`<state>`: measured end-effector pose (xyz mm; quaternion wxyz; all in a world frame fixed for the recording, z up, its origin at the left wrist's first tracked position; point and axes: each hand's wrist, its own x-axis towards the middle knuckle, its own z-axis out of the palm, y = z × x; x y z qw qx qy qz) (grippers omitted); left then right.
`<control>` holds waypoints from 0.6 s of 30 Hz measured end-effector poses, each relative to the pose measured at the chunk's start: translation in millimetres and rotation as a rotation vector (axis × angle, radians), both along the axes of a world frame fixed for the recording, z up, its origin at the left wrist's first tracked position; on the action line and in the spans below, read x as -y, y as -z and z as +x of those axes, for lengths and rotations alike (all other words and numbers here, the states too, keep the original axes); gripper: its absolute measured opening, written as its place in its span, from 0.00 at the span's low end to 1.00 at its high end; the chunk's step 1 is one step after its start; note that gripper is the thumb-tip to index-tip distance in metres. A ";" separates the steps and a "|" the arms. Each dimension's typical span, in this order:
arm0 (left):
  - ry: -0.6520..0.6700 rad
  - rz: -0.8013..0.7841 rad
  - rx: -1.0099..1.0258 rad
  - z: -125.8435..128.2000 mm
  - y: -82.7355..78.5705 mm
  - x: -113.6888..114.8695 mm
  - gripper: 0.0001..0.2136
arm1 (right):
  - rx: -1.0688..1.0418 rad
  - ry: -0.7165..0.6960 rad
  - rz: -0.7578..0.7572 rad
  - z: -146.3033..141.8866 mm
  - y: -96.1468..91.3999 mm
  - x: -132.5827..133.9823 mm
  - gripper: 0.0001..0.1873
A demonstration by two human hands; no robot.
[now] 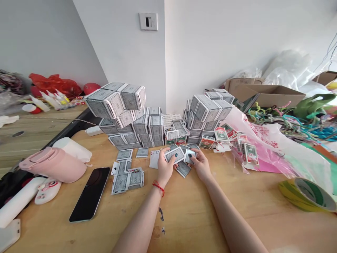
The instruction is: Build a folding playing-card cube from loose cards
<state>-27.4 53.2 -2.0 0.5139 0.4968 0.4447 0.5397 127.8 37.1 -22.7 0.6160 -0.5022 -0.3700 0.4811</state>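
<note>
Left hand (165,168): narrow, curled around the near edge of a fanned group of cards (175,155), thumb on top.
Right hand (200,165): narrow, fingertips (191,155) pinching a smaller group of cards (190,157), just beside the left hand's group.
Hands: close together, almost touching, above the table (184,218), both holding cards.
Card direction: the left hand's cards lie tilted, long axis running roughly crosswise and rising slightly toward the right hand. The right hand's cards stand steeper, their long axis harder to tell.
Loose card: one card (183,169) lies face down just below the hands, long axis slanting from upper left to lower right.
Left wrist: red string (158,188).
Ahead of the hands: two tall stacks of card boxes, one (123,116) ahead and left, the other (207,114) ahead and right, with the boxes in angled layers.
Just left of the hands: a face-up card (154,159) and a cluster of loose cards (127,179), some face down.
Further left: a phone (90,194), face up, and a pink bottle (54,165).
Just right of the hands: green-and-red packets (221,134), scattered near the right stack.
Further right: a plastic bag (265,147), tangled pipe cleaners (279,117), a roll of tape (306,195) and a cardboard box (265,95).
</note>
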 end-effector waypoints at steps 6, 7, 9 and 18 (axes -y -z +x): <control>0.030 0.033 -0.102 0.5 9.5 1.7 0.13 | 0.012 -0.028 -0.002 -0.2 -1.4 0.4 0.20; 0.019 0.036 -0.096 0.1 9.8 0.9 0.13 | 0.010 -0.025 -0.006 0.0 -1.6 0.5 0.20; -0.011 0.028 -0.075 -0.7 9.3 -1.2 0.14 | -0.011 -0.017 -0.013 0.2 -2.4 0.9 0.20; 0.084 0.013 -0.114 0.9 7.4 -0.7 0.13 | -0.038 -0.004 -0.032 -2.9 -7.4 5.3 0.20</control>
